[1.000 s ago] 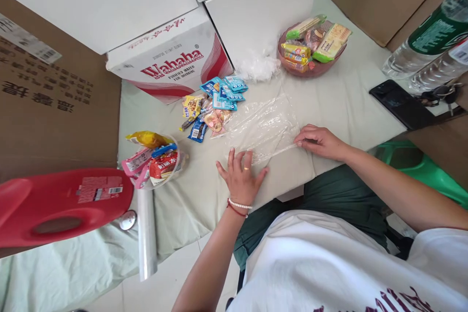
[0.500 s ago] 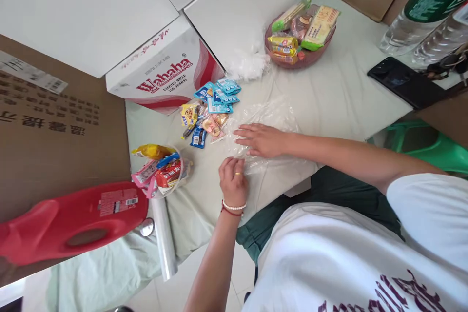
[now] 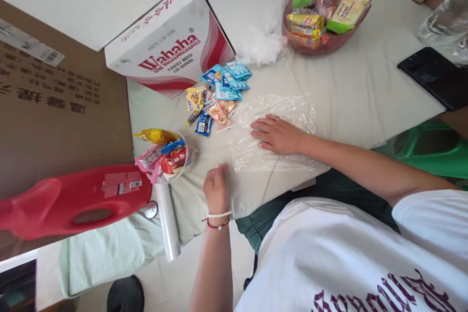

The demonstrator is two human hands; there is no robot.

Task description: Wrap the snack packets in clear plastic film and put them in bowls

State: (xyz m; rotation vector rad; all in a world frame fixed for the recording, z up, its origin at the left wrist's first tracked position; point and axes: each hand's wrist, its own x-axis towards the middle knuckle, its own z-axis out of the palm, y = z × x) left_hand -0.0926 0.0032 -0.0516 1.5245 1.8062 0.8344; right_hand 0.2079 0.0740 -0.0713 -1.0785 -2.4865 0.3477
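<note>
A sheet of clear plastic film (image 3: 243, 151) lies wrinkled on the cloth-covered table. My right hand (image 3: 278, 135) rests flat on it, fingers spread. Beside the film's left edge is my left hand (image 3: 216, 187), curled closed and slightly blurred; whatever its fingers may hold is hidden. Just beyond the film is a loose pile of small snacks: blue packets (image 3: 228, 80), a yellow cookie packet (image 3: 195, 99), pink-toned packets (image 3: 221, 111) and a dark blue packet (image 3: 204, 123). Left of my left hand stands a round tub of wrapped snacks (image 3: 173, 161).
Behind the pile stands a Wahaha carton (image 3: 168, 44), with crumpled clear plastic (image 3: 261, 46) to its right. A pink bowl (image 3: 325, 48) holds packaged snacks. At right lies a black phone (image 3: 433, 75). A red jug (image 3: 84, 200) and a clear film roll (image 3: 168, 222) are at left.
My left hand has moved left and toward me, away from my right hand. The film appears more spread out under my right hand. The view has shifted slightly.
</note>
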